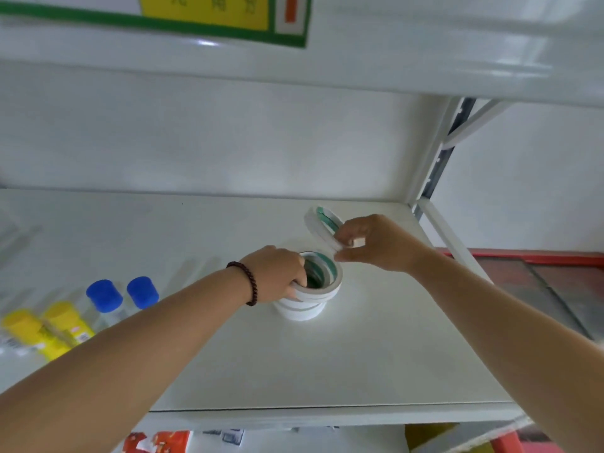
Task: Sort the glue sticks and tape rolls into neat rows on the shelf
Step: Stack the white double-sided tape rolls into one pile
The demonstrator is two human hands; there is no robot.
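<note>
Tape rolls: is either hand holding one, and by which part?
Yes. The right hand pinches a tilted tape roll by its rim. The left hand grips the stack, fingers inside the top roll's core.

Glossy white shelf (327, 361); matt paper tape rolls (307, 299); blue plastic caps (104, 295).

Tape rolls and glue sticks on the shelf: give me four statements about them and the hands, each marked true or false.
1. The right hand holds a tape roll tilted above the stack. True.
2. The left hand lies flat on the shelf, touching nothing. False: its fingers grip the tape stack.
3. The blue-capped glue sticks stand left of the stack. True.
4. The yellow glue sticks sit inside the stack. False: they are at the far left.
</note>
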